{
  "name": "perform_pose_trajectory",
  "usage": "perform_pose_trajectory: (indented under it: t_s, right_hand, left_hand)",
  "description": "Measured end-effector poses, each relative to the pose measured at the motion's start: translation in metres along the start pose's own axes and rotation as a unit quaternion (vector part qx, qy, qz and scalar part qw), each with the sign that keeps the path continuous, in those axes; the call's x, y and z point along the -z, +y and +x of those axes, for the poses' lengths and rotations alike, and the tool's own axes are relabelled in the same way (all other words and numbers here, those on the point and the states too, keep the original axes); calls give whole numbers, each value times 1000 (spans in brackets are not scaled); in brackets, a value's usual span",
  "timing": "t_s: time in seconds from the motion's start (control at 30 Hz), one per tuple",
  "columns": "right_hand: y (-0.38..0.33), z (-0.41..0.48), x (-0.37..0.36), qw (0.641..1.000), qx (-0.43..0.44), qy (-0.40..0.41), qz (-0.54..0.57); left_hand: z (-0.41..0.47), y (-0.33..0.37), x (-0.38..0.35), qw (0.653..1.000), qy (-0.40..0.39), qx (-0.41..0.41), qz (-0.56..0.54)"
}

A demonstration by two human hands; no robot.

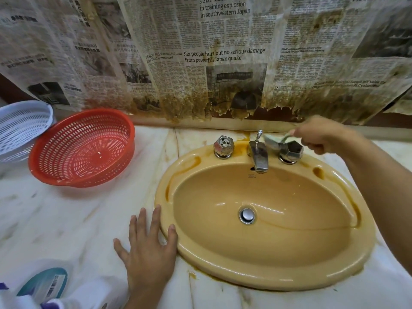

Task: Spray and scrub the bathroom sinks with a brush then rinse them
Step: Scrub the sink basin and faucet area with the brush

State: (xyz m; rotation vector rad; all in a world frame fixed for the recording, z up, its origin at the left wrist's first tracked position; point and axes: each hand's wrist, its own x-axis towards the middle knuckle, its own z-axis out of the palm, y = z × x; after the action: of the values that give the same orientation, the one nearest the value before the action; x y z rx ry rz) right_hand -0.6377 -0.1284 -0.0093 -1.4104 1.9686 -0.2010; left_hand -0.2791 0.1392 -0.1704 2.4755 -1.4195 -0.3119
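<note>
While my right hand (pixel 321 136) clamps its fingers on one brush (pixel 272 141) between the single spout (pixel 258 156) and the right knob (pixel 291 150) of two, my left hand (pixel 149 248) rests, fingers apart, on the tabletop (pixel 78 219) beside the sink (pixel 223 260).

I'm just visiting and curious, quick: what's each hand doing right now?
Left hand: open, flat on the countertop at the edge of the sink.
Right hand: gripping the brush, its head by the faucet.
</note>
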Motion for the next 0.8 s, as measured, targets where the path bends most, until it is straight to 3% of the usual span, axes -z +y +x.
perform_pose_trajectory:
  t_s: [0.07,0.23,0.37,0.57,0.67,0.8]
  right_hand:
    - [-13,17,8,999,28,6,-28]
    - [-35,41,-5,975,110,-109,-158]
    - [-48,53,-17,954,170,-131,-211]
    - [-27,60,23,953,122,-183,-208]
    - [-23,52,0,956,160,-163,-184]
    - [-15,29,-22,952,210,-57,-214]
  left_hand:
    - [0,0,0,1000,0,1,-1]
    - [1,-2,-1,1000,8,-4,7]
    - [0,-2,-3,1000,9,-9,11]
    - [0,-3,-3,1000,14,-10,7]
    - [0,-3,-4,1000,12,-9,11]
    - [0,-2,-4,1000,10,-6,11]
